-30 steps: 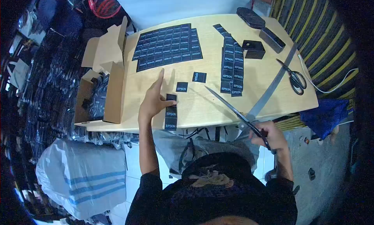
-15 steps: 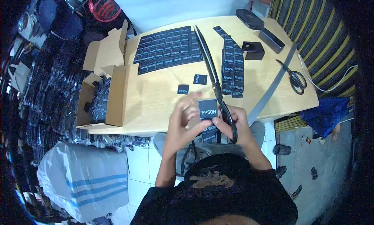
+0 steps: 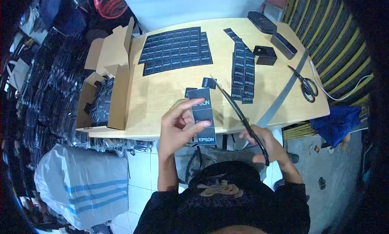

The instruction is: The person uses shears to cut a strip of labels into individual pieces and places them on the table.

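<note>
My left hand (image 3: pixel 178 126) pinches a short strip of black EPSON labels (image 3: pixel 205 133) between thumb and fingers, held upright over the table's front edge. The fingers cover part of its lettering. To the right, my right hand (image 3: pixel 270 144) grips a large pair of black scissors (image 3: pixel 240 112), blades slightly parted and pointing up and left, apart from the strip. Just beyond the strip lies a single cut label (image 3: pixel 209 83). A second label (image 3: pixel 187 91) is partly hidden behind the strip. Longer label strips (image 3: pixel 244 74) lie beyond the scissors.
Uncut label sheets (image 3: pixel 174 49) lie at the back left of the table (image 3: pixel 150 100). An open cardboard box (image 3: pixel 118 97) with dark pieces inside stands at the left edge. On the right are a grey band (image 3: pixel 279 97), other scissors (image 3: pixel 307 88) and a black box (image 3: pixel 266 56).
My left hand has moved left with the label strip, which now shows more of its length. My right hand and the scissors have drawn away to the right and down.
</note>
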`<state>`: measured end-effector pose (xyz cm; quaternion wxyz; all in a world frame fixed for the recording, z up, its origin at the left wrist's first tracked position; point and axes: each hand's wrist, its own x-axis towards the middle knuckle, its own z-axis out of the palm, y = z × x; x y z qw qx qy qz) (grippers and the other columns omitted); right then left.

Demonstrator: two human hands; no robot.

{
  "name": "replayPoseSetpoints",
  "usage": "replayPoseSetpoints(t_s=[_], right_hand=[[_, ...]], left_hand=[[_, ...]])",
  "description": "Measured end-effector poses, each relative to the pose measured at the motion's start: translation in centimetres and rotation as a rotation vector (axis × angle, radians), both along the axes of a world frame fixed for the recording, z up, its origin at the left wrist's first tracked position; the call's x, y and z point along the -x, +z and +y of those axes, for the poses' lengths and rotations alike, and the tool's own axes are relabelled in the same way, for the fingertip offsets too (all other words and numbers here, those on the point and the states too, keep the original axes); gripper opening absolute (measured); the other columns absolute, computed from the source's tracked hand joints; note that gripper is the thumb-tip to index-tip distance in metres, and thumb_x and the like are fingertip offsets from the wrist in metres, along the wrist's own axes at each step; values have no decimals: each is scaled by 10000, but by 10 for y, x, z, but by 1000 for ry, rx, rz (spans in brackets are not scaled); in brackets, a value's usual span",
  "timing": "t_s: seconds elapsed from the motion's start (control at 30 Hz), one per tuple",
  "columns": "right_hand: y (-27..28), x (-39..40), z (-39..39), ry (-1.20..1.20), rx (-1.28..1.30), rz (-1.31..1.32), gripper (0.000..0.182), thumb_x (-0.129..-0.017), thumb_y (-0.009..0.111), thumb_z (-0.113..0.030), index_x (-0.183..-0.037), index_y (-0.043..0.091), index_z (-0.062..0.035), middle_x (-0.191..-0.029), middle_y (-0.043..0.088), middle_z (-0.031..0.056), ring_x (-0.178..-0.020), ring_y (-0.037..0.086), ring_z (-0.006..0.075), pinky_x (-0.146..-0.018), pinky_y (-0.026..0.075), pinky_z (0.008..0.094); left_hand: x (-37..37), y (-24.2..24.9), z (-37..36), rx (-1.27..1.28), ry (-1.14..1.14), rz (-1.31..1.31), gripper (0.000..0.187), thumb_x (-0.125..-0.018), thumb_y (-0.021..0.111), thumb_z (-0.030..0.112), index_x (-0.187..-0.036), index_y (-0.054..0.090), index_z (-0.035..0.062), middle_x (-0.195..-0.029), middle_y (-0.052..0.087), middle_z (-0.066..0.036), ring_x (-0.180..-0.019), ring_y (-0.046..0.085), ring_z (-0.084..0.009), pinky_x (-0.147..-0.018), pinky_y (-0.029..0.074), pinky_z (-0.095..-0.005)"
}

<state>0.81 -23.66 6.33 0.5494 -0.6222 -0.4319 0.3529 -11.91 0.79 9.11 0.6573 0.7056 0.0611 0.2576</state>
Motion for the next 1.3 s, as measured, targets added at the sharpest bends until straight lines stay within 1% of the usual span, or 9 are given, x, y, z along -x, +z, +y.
replayPoseSetpoints(t_s=[0.07, 0.2, 0.3, 0.33, 0.43, 0.47, 0.77, 0.83, 1.3], right_hand=[[4, 1, -11, 37, 57, -9, 641, -603, 777, -431, -1024, 548, -4, -810, 592, 74, -745, 567, 208, -737, 437, 324], [23, -10, -19, 205, 213, -93, 562, -598, 784, -399, -940, 563, -12, -800, 608, 114, -725, 605, 237, -692, 461, 318], [27, -19, -19, 313, 225, -158, 527, -608, 788, -372, -932, 567, -19, -765, 597, 110, -699, 604, 227, -651, 462, 316], [30, -17, -17, 273, 181, -124, 500, -626, 781, -364, -929, 569, -26, -722, 578, 100, -669, 591, 225, -622, 455, 324], [37, -26, -16, 345, 268, -171, 471, -647, 771, -366, -909, 571, -29, -690, 565, 88, -644, 579, 218, -598, 448, 329], [36, -26, -15, 342, 224, -204, 451, -655, 768, -366, -882, 569, -30, -676, 557, 77, -621, 563, 199, -572, 434, 321], [35, -33, -13, 390, 224, -132, 412, -655, 771, -343, -841, 572, -33, -642, 538, 52, -584, 530, 170, -531, 406, 309], [33, -33, -14, 378, 294, -40, 518, -611, 788, -405, -867, 568, -13, -663, 510, 9, -610, 469, 79, -541, 386, 239], [34, -34, -12, 387, 268, -93, 372, -684, 768, -317, -817, 568, -34, -625, 537, 42, -573, 516, 139, -511, 396, 296]], left_hand=[[3, 7, 7, -56, -12, 10, 516, -640, 770, -24, -1123, 598, 35, -871, 505, 15, -600, 350, -2, -496, 293, -141], [4, 12, 13, -33, -92, -8, 523, -628, 782, -3, -1119, 612, 60, -881, 535, 11, -592, 370, -6, -505, 304, -148], [4, 26, 16, -282, -228, 137, 542, -620, 793, 31, -1129, 617, 90, -837, 546, 21, -581, 380, -9, -504, 305, -163], [4, 28, 15, -248, -218, 232, 539, -565, 818, 10, -1071, 642, 69, -1017, 609, -26, -726, 537, -32, -580, 418, -169], [2, 24, 19, -314, -278, 225, 538, -579, 814, 15, -1083, 634, 66, -1015, 609, -32, -755, 560, -44, -599, 442, -172], [1, 21, 19, -312, -294, 203, 528, -613, 801, 78, -1112, 632, 111, -770, 595, 26, -531, 339, -32, -494, 298, -195], [-5, 24, 19, -235, -416, 298, 515, -592, 814, 80, -1077, 646, 109, -991, 644, -59, -709, 525, -52, -600, 427, -199], [-8, 23, 19, -317, -424, 180, 508, -591, 815, 78, -1070, 650, 113, -992, 644, -58, -734, 537, -54, -607, 430, -191], [-8, 21, 18, -199, -404, 312, 531, -550, 834, 34, -1049, 652, 56, -1002, 639, -64, -823, 587, -69, -650, 483, -182]])
